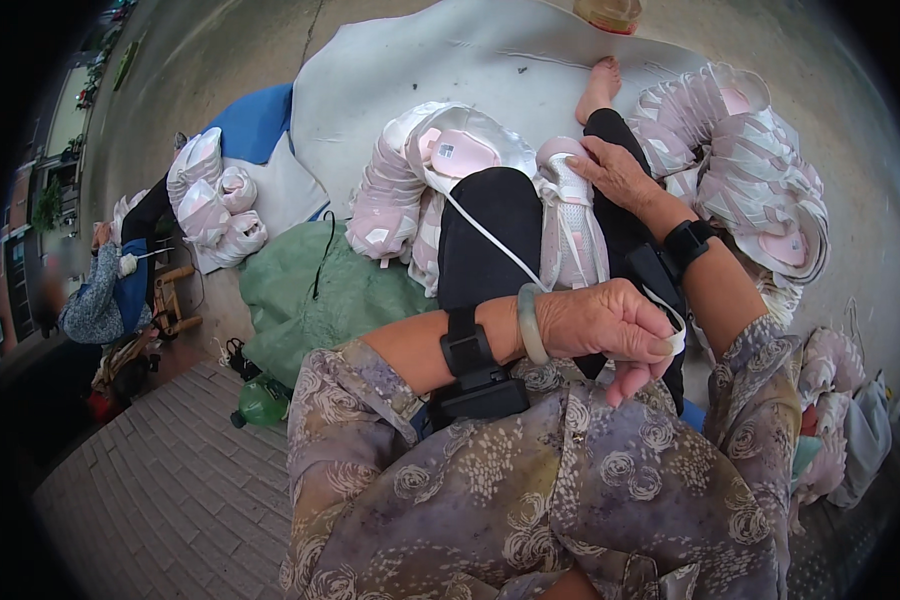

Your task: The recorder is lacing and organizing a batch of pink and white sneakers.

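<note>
A white and pale pink shoe upper lies lengthwise between my black-clad thighs, its rounded end pointing away from me. My right hand grips that far end, thumb and fingers bent over its edge. Close to my body, my left hand is closed in a pinch on a white shoelace, which shows as a small loop at the fingertips. Another stretch of white lace runs slantwise over my left thigh toward this hand. Where the laces enter the upper is partly hidden by my left hand.
Stacked shoe uppers lie left and right of my legs on a pale sheet. A green sack and green bottle are at left. Another person sits far left beside more uppers.
</note>
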A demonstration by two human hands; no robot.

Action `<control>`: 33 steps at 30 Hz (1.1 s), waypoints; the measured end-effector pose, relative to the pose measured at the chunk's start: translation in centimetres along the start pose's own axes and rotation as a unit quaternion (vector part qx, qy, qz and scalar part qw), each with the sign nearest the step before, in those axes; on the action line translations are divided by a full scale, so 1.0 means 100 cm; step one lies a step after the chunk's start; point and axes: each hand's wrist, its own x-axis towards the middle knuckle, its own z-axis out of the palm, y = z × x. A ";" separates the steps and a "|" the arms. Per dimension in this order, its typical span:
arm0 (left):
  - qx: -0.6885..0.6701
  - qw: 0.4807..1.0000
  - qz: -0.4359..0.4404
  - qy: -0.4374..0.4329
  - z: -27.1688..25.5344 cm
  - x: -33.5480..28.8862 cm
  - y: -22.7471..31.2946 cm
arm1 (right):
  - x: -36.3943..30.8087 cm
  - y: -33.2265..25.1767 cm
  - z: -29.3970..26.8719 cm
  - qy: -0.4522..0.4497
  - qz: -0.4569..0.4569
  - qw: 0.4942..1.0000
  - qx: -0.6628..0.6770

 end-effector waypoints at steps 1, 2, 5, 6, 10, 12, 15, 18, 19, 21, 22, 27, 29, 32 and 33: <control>-0.001 1.000 0.001 0.000 -0.001 0.001 -0.001 | -0.002 -0.005 -0.002 0.012 0.025 1.000 0.006; 0.023 1.000 -0.008 -0.006 -0.002 0.002 -0.002 | -0.007 -0.009 -0.004 0.011 0.026 1.000 0.005; 0.048 0.998 -0.008 -0.035 -0.007 0.003 -0.012 | -0.028 -0.024 -0.013 0.197 -0.055 0.978 -0.046; 0.058 0.998 -0.014 -0.035 -0.007 0.002 -0.013 | -0.037 -0.032 -0.017 0.165 -0.063 0.981 -0.080; 0.065 0.997 -0.021 -0.030 -0.005 -0.001 -0.012 | -0.067 -0.041 -0.009 0.102 -0.172 0.954 -0.223; 0.069 0.997 -0.020 -0.026 -0.005 0.000 -0.011 | -0.068 -0.045 -0.003 0.100 -0.174 0.948 -0.248; 0.088 0.996 -0.020 -0.019 -0.004 0.001 -0.012 | -0.064 -0.048 0.003 0.090 -0.172 0.924 -0.330; 0.103 0.994 -0.014 -0.016 -0.003 0.000 -0.015 | -0.064 -0.046 0.006 0.090 -0.181 0.916 -0.347; 0.095 0.995 -0.017 -0.014 -0.003 -0.001 -0.016 | -0.068 -0.046 0.004 0.117 -0.162 0.930 -0.307; 0.085 0.996 -0.018 -0.013 -0.004 -0.003 -0.019 | -0.075 -0.037 0.000 0.142 -0.143 0.943 -0.266; 0.083 0.996 -0.022 -0.012 -0.005 -0.003 -0.021 | -0.079 -0.030 -0.002 0.153 -0.082 0.970 -0.171; 0.072 0.997 -0.018 -0.025 -0.004 -0.001 -0.023 | -0.082 -0.031 0.002 0.195 -0.043 0.978 -0.067; 0.111 0.993 -0.029 -0.018 -0.001 0.000 -0.019 | -0.079 -0.018 0.007 0.193 0.031 0.981 0.012; 0.105 0.994 -0.021 -0.014 0.000 -0.003 -0.015 | -0.079 -0.007 0.016 0.188 0.102 0.972 0.098; 0.105 0.994 -0.021 -0.013 0.000 -0.005 -0.016 | -0.080 -0.008 0.018 0.186 0.103 0.972 0.104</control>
